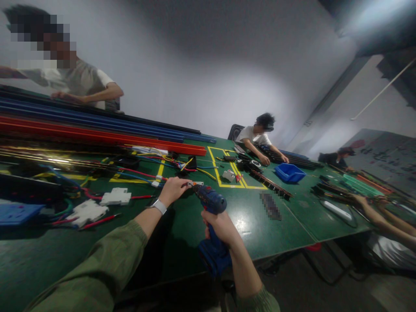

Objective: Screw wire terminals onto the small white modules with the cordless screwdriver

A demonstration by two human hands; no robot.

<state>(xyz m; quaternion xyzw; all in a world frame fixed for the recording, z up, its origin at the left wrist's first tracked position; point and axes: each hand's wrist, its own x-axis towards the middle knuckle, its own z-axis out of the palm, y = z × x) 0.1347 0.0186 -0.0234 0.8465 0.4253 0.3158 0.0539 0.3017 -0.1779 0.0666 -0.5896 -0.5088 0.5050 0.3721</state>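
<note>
My right hand (222, 226) is wrapped round the handle of a blue cordless drill (212, 200), whose nose points up and left toward my other hand. My left hand (175, 190) is closed at the drill's tip, pinching something small that I cannot make out. A small white and orange piece (196, 183) shows beside the tip. Left of my wrist, white breaker-like modules (116, 196) with red wires lie on the green table (256, 234). Red, blue and yellow wires (139, 174) run behind my left hand.
Long blue rails and red rails (156, 142) lie along the back left. A blue bin (289, 172), a copper strip (271, 184) and a pixelated flat object (270, 206) are to the right. Across the table sit people; another person's arms (373, 212) reach in at the right.
</note>
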